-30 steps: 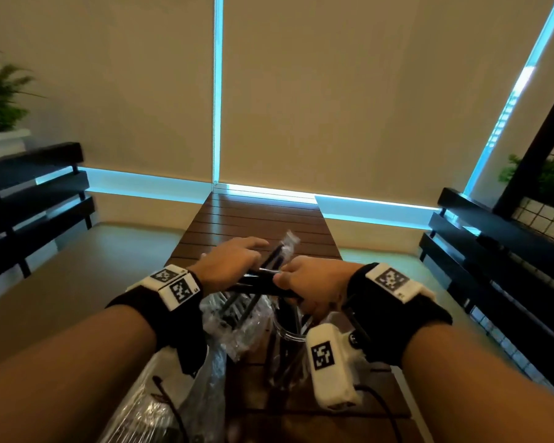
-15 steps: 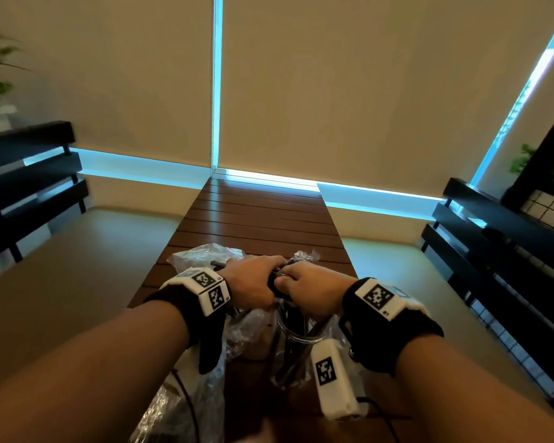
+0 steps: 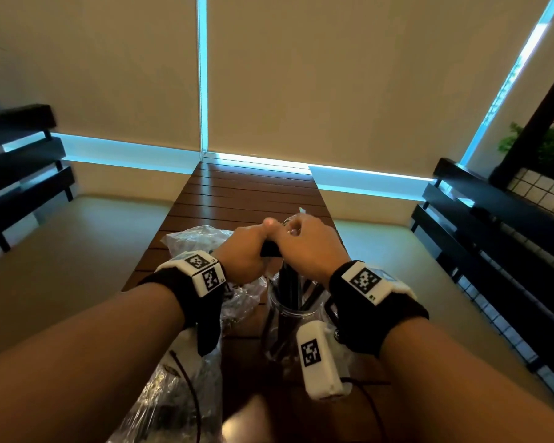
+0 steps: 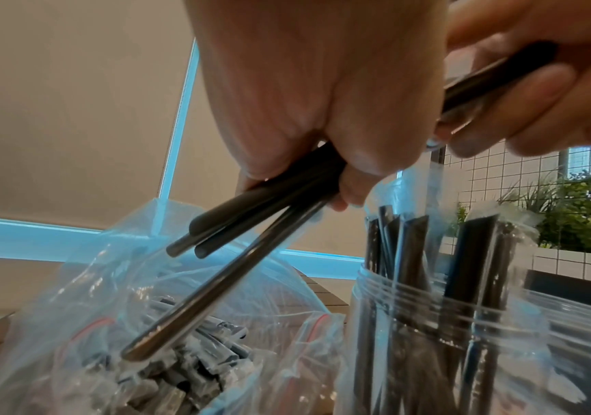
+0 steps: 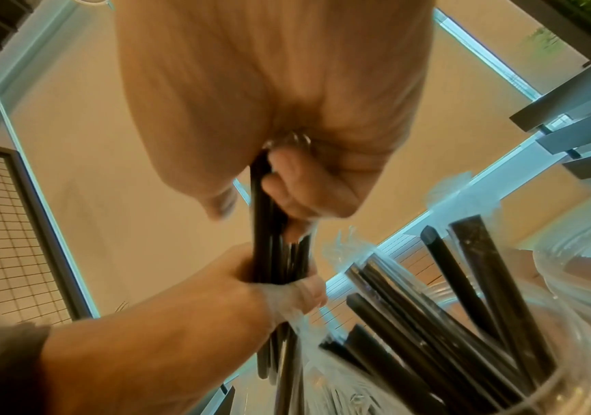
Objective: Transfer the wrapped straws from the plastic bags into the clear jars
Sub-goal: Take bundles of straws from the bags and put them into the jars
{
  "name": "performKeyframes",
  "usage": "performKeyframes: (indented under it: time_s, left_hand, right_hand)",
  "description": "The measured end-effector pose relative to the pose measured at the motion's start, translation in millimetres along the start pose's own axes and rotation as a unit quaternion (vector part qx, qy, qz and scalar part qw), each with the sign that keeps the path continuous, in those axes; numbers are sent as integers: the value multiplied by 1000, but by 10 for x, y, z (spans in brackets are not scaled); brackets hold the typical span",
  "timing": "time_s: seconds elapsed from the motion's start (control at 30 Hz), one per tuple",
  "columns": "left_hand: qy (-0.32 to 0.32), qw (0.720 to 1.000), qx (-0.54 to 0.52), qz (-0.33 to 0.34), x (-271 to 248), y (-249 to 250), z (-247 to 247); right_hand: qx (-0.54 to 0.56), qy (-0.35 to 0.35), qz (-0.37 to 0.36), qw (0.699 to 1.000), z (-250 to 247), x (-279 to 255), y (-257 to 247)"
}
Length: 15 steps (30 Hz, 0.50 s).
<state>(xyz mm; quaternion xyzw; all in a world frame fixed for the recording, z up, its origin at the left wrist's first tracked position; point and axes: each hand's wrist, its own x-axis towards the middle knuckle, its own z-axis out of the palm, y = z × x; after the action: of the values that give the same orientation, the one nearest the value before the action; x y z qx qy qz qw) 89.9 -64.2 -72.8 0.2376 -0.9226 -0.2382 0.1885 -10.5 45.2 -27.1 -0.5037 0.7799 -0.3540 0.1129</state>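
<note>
Both hands grip one bundle of black wrapped straws (image 4: pixel 251 221) just above the clear jar (image 3: pixel 290 311). My left hand (image 3: pixel 247 251) curls round one end of the bundle (image 5: pixel 279 264), and my right hand (image 3: pixel 304 244) curls round the other end. The bundle (image 3: pixel 271 252) shows as a dark strip between the two fists. Several black straws (image 5: pixel 464 283) stand upright in the jar (image 4: pixel 464 323). A clear plastic bag (image 4: pixel 144 323) holding more wrapped straws lies left of the jar, beneath my left hand.
All this sits on a narrow dark slatted wooden table (image 3: pixel 253 193). Another plastic bag (image 3: pixel 173 394) lies near the front left edge. Dark benches (image 3: pixel 493 225) flank the table on both sides. A second jar rim (image 5: pixel 588 252) shows beside the first.
The hands have closed together into fists round the bundle and drawn nearer over the jar. The loose wrapper end that stuck up a second ago is now mostly hidden by the fingers.
</note>
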Motion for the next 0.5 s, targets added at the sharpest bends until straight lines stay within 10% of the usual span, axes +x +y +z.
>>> performKeyframes:
  time_s: [0.23,0.5]
  left_hand:
    - [49,998,-29,-23,-104,3,-78]
    - [106,991,-80,-15,-160,57,-175]
  right_hand:
    - [97,163,-21,982,87,13,-216]
    - [93,132,-25,987,119,29,-378]
